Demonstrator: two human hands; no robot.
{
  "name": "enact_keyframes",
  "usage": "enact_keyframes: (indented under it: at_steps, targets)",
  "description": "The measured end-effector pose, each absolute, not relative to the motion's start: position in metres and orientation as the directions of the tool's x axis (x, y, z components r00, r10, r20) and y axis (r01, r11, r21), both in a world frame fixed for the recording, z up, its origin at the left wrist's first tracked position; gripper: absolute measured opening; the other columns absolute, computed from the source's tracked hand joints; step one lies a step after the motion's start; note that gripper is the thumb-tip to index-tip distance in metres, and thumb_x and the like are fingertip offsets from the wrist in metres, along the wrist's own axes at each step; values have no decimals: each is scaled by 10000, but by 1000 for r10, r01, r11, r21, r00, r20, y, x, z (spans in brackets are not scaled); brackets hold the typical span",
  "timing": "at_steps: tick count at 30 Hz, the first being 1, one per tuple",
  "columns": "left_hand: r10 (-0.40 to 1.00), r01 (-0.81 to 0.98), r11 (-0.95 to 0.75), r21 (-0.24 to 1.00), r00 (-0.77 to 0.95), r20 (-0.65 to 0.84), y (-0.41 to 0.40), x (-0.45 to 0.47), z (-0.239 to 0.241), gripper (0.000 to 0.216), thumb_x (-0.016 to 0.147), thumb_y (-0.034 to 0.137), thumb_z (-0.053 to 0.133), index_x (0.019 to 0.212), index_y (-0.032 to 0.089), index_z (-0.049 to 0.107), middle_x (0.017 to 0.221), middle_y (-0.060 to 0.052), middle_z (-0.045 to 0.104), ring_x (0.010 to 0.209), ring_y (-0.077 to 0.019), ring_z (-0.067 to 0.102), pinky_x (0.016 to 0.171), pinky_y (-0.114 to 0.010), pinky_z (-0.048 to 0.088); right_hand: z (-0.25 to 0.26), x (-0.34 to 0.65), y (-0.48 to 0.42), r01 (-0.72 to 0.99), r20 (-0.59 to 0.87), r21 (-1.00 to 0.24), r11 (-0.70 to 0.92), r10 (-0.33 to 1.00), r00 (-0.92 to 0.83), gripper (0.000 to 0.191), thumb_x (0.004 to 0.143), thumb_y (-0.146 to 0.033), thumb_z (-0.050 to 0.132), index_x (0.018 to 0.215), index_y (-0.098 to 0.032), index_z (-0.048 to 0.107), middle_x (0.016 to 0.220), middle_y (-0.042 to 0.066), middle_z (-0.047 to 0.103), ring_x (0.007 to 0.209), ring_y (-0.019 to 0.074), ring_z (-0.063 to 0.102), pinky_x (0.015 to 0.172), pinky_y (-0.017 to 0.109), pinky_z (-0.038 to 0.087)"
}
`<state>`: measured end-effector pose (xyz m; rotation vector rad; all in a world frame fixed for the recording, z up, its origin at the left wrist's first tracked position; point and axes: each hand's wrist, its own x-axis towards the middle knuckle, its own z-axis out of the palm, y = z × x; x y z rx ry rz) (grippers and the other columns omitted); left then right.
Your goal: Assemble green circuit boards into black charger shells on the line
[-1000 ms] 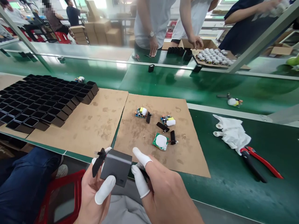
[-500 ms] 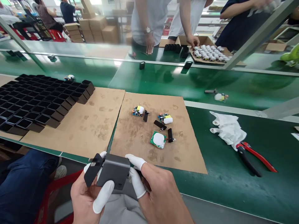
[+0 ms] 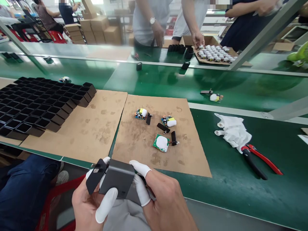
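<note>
A dark grey charger housing (image 3: 117, 178) sits between both my hands, low in the view over my lap. My left hand (image 3: 90, 202) wraps round it, white finger cots on thumb and fingertip, with a black plug plate (image 3: 95, 175) sticking out at its left end. My right hand (image 3: 163, 202) pinches the housing's right side with cotted thumb and forefinger. On the brown cardboard sheet (image 3: 144, 150) ahead lie three small circuit boards (image 3: 161, 143) with white parts and black plug pieces (image 3: 173, 138) beside them.
Rows of empty black housings (image 3: 36, 102) cover the left cardboard. A white glove (image 3: 232, 131) and red-handled pliers (image 3: 257, 157) lie to the right on the green bench. A green conveyor belt (image 3: 156, 80) carries small parts; other people work across it by a tray of components (image 3: 216, 54).
My right thumb and forefinger have closed onto the housing's right side, and both hands with the housing have dropped slightly lower. The parts on the belt have drifted left.
</note>
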<state>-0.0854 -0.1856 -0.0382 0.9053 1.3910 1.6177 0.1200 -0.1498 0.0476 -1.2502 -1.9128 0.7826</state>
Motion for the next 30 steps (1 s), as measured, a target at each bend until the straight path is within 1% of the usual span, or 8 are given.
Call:
enact_keyframes:
  at_steps: [5,9,12,15,18,21,24,30]
  targets:
    - [898,-127,-59,990,-440,-3,-188,-86,-40,664,616,260,1103,1238,245,871,1112,-85,898,1034,-310,873,990,-335,704,46,121,-150,516,223,-788,337,936,-271,323,1095,-122,481,1135,-167,798,1017,97,871,884,240,862,724,284,660]
    - [901,-207,-33,978,-430,-61,-186,-83,-43,649,597,241,1108,1203,242,874,1068,-71,897,1012,-290,869,967,-304,702,45,120,-149,525,215,-785,329,940,-266,381,1115,-144,480,1352,-174,776,1163,102,885,989,245,873,814,298,692]
    - [881,-384,34,923,-425,-210,-180,-77,-43,558,668,311,1082,1182,261,869,1051,-48,889,974,-251,863,890,-270,710,43,128,-150,542,193,-782,307,947,-258,415,1131,-177,494,1468,-225,732,1203,81,879,1010,233,869,811,290,689]
    - [858,-624,113,773,-332,-393,-172,-68,-36,369,822,395,988,1157,291,874,1149,-38,875,1052,-238,850,900,-275,719,36,151,-151,578,237,-764,286,958,-161,336,1133,-252,557,1396,-263,766,1185,70,864,994,216,850,808,269,664]
    - [874,-769,219,600,-119,-471,-166,-60,-24,267,885,384,926,1116,252,897,1221,-75,860,1063,-250,843,969,-330,728,22,188,-146,724,305,-661,200,952,15,252,1124,-332,595,1252,-275,804,1040,52,822,833,200,779,719,274,601]
    - [866,-827,316,464,51,-498,-163,-52,-13,288,927,383,879,1163,219,897,1211,-103,857,988,-226,839,991,-334,727,3,228,-135,899,399,-438,15,900,179,327,1123,-437,538,1189,-247,795,965,61,749,718,207,675,603,312,480]
    - [844,-847,380,371,153,-513,-162,-47,-11,314,935,362,866,1202,200,884,1151,-111,856,979,-199,833,978,-279,718,-19,256,-123,967,477,-239,-89,857,197,392,1107,-451,475,989,-218,766,879,78,672,709,244,605,578,354,395]
    - [833,-842,446,302,268,-484,-162,-44,-16,324,961,343,831,1212,139,859,1201,-155,833,1012,-186,821,958,-224,702,-41,273,-113,972,463,-229,-56,872,159,414,1102,-473,486,1021,-200,786,890,91,644,815,283,623,636,374,434]
